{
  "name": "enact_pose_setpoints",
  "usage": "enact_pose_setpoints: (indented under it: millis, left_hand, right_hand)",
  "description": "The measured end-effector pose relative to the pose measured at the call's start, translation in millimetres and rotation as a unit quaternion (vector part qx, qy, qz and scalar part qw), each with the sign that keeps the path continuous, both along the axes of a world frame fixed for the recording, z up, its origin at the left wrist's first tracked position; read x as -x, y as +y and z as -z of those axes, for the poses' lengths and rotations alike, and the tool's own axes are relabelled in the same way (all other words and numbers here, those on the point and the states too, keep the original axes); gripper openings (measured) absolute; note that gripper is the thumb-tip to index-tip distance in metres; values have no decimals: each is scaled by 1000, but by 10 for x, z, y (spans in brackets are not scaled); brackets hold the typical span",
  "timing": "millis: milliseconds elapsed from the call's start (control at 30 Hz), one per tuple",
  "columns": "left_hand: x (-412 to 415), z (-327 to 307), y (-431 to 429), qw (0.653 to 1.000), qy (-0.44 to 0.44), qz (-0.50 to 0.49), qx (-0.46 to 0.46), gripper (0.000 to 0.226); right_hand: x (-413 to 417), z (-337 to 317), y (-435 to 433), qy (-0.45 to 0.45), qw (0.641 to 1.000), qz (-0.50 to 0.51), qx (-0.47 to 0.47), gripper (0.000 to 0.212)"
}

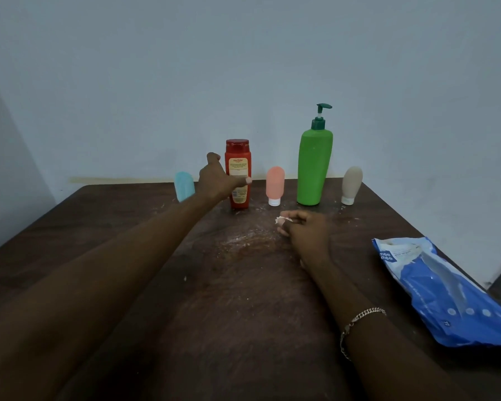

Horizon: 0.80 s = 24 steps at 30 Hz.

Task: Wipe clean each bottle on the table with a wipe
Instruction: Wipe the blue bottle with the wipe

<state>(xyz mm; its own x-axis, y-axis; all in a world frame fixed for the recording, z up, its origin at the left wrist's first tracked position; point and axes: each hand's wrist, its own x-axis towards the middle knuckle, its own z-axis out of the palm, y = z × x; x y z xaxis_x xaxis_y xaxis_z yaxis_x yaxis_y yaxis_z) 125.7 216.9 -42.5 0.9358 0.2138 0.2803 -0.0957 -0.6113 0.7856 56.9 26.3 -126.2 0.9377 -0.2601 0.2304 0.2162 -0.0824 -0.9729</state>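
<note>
Several bottles stand in a row at the back of the dark wooden table point(128, 256): a light blue tube point(184, 186), a red bottle point(238, 172), a pink tube point(275, 185), a tall green pump bottle point(314, 166) and a beige tube point(351, 184). My left hand point(217, 178) reaches out and grips the red bottle, thumb across its label. My right hand point(304, 230) rests on the table in front of the pink tube, fingers curled around a small crumpled white wipe point(281, 219).
A blue pack of wet wipes point(446, 287) lies at the table's right edge. White dusty smears mark the tabletop point(243, 238) in the middle. A plain wall stands right behind the bottles.
</note>
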Motion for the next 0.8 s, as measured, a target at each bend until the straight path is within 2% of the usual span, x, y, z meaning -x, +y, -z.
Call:
enact_pose_setpoints:
  millis: [100, 200, 333, 433, 500, 633, 800]
  left_hand:
    - [296, 71, 119, 995, -74, -42, -53, 76]
    - [554, 275, 387, 992, -97, -70, -30, 63]
    - [664, 563, 784, 988, -62, -143, 10, 57]
    - [573, 671, 931, 985, -49, -164, 13, 72]
    - [482, 711, 955, 984, -41, -171, 4, 76]
    - [269, 739, 889, 984, -8, -180, -13, 66]
    - [58, 739, 797, 975, 29, -219, -9, 74]
  right_hand:
    - [28, -7, 4, -1, 1000, -13, 21, 11]
    - [42, -17, 22, 4, 999, -16, 30, 11]
    - [54, -27, 41, 2, 999, -18, 45, 10]
    - [65, -22, 28, 2, 999, -20, 47, 11]
    - [67, -19, 24, 1, 998, -19, 54, 12]
    - [66, -31, 23, 0, 999, -24, 49, 15]
    - [89, -56, 31, 5, 998, -37, 43, 18]
